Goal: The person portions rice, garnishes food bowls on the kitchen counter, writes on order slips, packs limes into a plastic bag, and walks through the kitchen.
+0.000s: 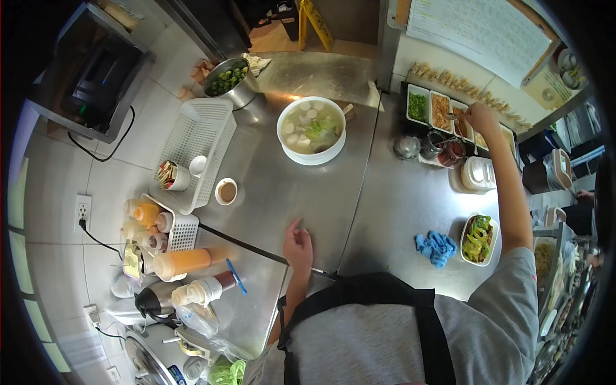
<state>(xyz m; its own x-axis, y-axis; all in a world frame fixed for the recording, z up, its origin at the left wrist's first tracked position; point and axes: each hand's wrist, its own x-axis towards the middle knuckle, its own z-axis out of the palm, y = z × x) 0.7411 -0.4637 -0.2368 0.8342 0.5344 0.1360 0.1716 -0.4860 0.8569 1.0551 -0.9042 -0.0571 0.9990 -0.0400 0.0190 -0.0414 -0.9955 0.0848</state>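
While pinching a spoon (452,117) in the right hand (480,119) over a row of topping containers (418,120), holds the left hand (298,246) loose, half curled and empty near the metal surface (308,205), well apart from the right. Cannot read the rows of writing on one paper sheet (478,35), too small to make out; likewise with one yellow floor sign (316,25). Can count at least four topping containers at the far right of the surface, but cannot tell the full number behind the right arm. Just in front of these, can count two dark jars (432,142) and one clear jar (407,147). Near the right forearm: one white tub (495,237) of greens, beside one blue cloth (436,249). Farther left: one white bowl (314,158) of soup, one steel pot (244,99) of green vegetables, one cup (226,203) of brown sauce, two white baskets (218,141) and one blue pen (236,277).
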